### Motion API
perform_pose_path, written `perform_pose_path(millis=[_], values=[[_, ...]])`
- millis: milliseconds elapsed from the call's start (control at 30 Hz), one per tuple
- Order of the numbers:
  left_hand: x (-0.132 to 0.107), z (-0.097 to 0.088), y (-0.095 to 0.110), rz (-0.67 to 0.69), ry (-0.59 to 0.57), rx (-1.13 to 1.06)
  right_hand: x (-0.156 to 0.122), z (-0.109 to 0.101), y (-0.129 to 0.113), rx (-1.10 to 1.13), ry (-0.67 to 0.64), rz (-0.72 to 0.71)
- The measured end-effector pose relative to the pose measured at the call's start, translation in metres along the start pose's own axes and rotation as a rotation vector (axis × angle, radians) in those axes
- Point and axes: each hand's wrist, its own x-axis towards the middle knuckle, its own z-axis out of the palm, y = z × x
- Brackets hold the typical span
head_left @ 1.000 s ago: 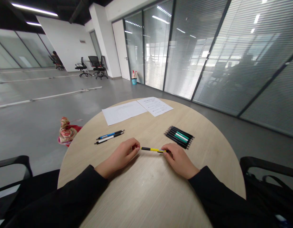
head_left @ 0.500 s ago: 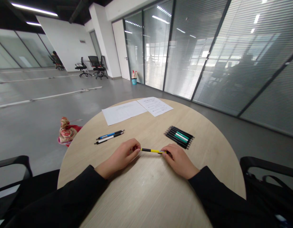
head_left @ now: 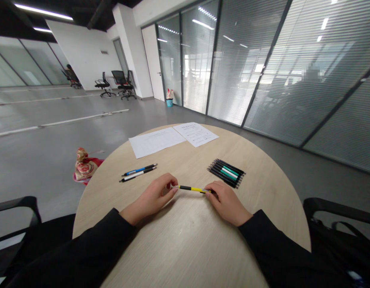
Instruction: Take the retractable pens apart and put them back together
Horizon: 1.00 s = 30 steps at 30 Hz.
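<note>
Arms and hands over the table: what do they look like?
The left hand and right hand are human and bare, with no gloves, rings or watch visible. Long, plain black sleeves end near the wrists, without visible markings.

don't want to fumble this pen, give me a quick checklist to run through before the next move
1. Right hand has its grip on the right end of the yellow-and-black pen: ok.
2. Left hand, at the other end, has a firm grip: cannot tell.
3. Blue pen and white pen lie apart from both hands: ok.
4. Row of mostly black pens lies side by side: ok.
5. Papers lie away from both hands: ok.
</note>
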Motion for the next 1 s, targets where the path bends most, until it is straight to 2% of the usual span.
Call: perform_pose_path(millis=[200,367,667,1000], values=[[0.001,0.002,-0.008,-0.057,0.018,0.112,0.0,0.0,0.001,0.002,0.018,0.012],[0.001,0.004,-0.016,-0.021,-0.02,0.248,-0.001,0.0,0.001,0.003,0.022,0.022],[0.0,0.003,-0.017,0.024,-0.115,0.465,0.001,-0.001,-0.001,-0.008,0.023,0.019],[0.004,0.004,-0.01,0.02,-0.148,0.715,0.001,0.0,0.0,-0.015,0.027,0.014]])
